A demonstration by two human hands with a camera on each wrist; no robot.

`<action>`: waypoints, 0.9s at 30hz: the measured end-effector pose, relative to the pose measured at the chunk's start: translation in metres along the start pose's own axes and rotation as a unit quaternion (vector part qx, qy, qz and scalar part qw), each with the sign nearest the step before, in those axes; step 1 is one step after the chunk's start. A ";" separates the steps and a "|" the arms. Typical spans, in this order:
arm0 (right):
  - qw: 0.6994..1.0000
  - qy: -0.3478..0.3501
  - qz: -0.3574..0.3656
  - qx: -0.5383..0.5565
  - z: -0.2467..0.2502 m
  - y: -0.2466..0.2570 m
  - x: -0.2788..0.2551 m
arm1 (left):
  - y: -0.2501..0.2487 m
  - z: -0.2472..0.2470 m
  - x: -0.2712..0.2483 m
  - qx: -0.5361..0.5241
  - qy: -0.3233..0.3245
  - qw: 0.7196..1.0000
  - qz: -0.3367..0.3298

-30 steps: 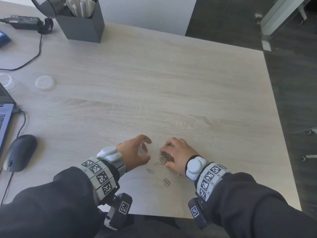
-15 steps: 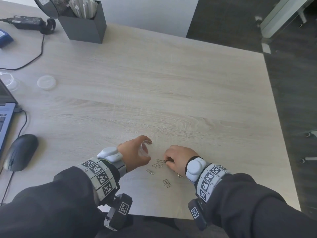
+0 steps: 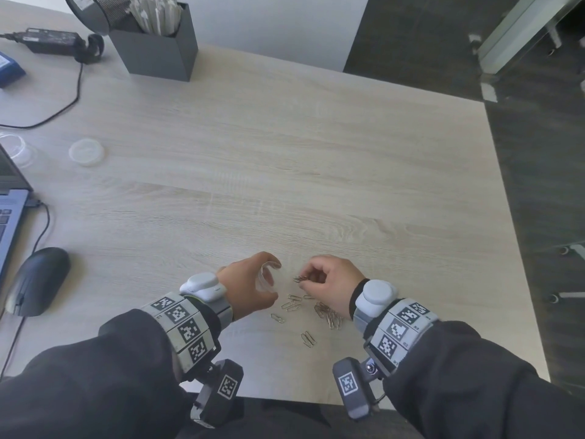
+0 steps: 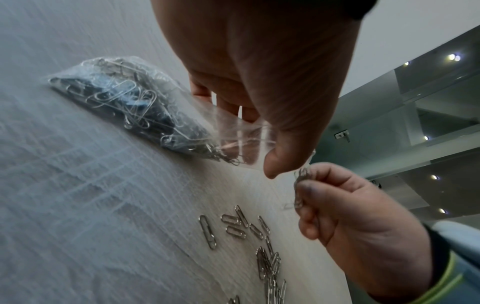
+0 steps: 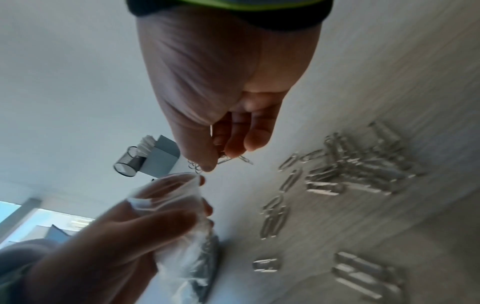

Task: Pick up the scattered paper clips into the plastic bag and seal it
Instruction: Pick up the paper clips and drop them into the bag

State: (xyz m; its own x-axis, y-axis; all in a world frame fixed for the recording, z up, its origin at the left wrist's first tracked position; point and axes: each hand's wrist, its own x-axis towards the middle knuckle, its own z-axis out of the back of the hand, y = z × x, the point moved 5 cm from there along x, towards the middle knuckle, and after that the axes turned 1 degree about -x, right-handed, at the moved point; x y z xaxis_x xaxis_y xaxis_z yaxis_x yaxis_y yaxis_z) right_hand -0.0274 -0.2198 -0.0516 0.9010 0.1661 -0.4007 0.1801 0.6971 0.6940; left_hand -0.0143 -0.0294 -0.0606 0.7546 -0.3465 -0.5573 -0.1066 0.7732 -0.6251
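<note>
Our left hand (image 3: 250, 286) curled its fingers (image 4: 228, 102) and thumb round the mouth of the clear plastic bag (image 4: 135, 107), holding it open while the bag's filled end lay on the wooden table (image 3: 285, 153). Our right hand (image 3: 332, 282) pinched a small bunch of paper clips (image 4: 300, 185) between thumb and fingertips, just beside the bag's mouth. A second earlier that hand had been pressed down on the pile; now it was lifted, and the loose clips (image 3: 327, 313) it had covered lay on the table under the wrist (a few more strays sat nearer the bag). No writing was readable anywhere
</note>
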 end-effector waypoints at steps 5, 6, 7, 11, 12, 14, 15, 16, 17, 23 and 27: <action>0.998 0.004 0.047 0.037 -0.011 0.038 0.003 | -0.003 0.000 -0.003 0.018 0.004 1.000 -0.001; 0.998 0.007 0.051 0.036 -0.014 0.042 0.004 | -0.003 0.000 -0.003 0.022 0.006 1.000 0.001; 0.998 0.012 0.054 0.037 -0.017 0.045 0.005 | -0.004 0.001 -0.003 0.026 0.011 1.000 0.002; 0.997 0.019 0.056 0.046 -0.021 0.046 0.004 | -0.003 0.000 -0.003 0.034 0.022 0.999 0.002; 0.997 0.010 0.053 0.047 -0.018 0.044 0.003 | -0.002 -0.001 -0.002 0.034 0.019 0.999 0.001; 0.998 -0.018 0.040 0.040 -0.007 0.033 0.002 | -0.002 -0.002 -0.002 0.032 0.013 0.999 0.000; 0.999 -0.029 0.029 0.035 -0.002 0.026 0.002 | -0.001 -0.002 -0.001 0.028 0.009 1.000 0.004; 0.999 -0.040 0.015 0.030 0.003 0.016 0.002 | 0.000 -0.001 0.000 0.023 0.004 1.000 0.006; 0.998 -0.050 -0.002 0.024 0.009 0.006 0.001 | -0.001 -0.002 0.001 0.021 0.004 1.000 0.007; 0.993 -0.045 -0.082 -0.079 0.032 -0.061 -0.017 | -0.003 -0.007 0.009 0.018 0.011 1.000 0.001; 0.989 0.013 -0.086 -0.116 0.026 -0.084 -0.032 | -0.009 -0.011 0.013 0.016 0.014 1.000 -0.002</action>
State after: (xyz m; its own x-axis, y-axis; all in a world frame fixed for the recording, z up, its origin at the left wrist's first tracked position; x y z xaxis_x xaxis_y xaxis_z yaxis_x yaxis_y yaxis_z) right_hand -0.0609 -0.3022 -0.0815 0.8538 0.0474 -0.5184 0.2318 0.8570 0.4602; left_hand -0.0108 -0.0463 -0.0684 0.7368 -0.3636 -0.5700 -0.0831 0.7879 -0.6102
